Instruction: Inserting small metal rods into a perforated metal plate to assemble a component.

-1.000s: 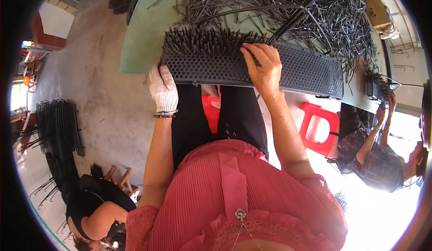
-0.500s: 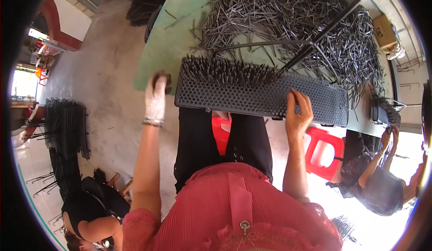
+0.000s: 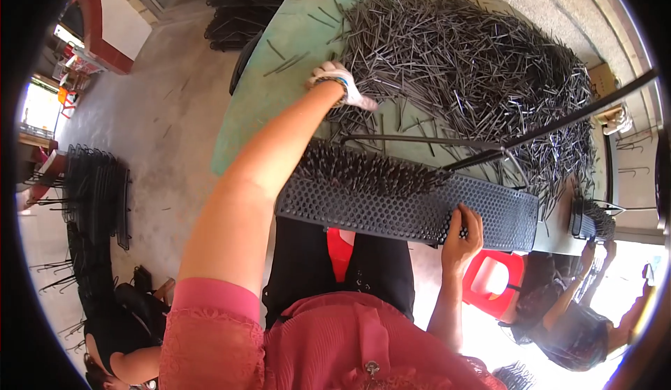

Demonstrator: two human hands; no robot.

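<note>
A long black perforated tray (image 3: 363, 212) lies across the front of the table, over my lap. Black rods (image 3: 356, 170) stand upright, packed close together in the holes along its far left part. My left hand (image 3: 339, 86), in a pale glove, reaches past the tray to the near left edge of a big heap of loose black rods (image 3: 461, 54). Its thumb is stretched apart from the fingers. At the front edge of the tray, right of the standing rods, my bare right hand (image 3: 463, 240) has its fingers curled together over the holes; what they hold is hidden.
A black metal frame (image 3: 489, 154) with a long bar rises from the tray toward the upper right. The green tabletop (image 3: 251, 110) shows at left. A red stool (image 3: 495, 285) stands right of my legs. Co-workers sit at right and lower left, and black racks (image 3: 94, 187) stand at left.
My left hand has gone from beside the tray's left end, forward and right to the rod heap. The right hand stays over the tray's front edge. The view has shifted.
</note>
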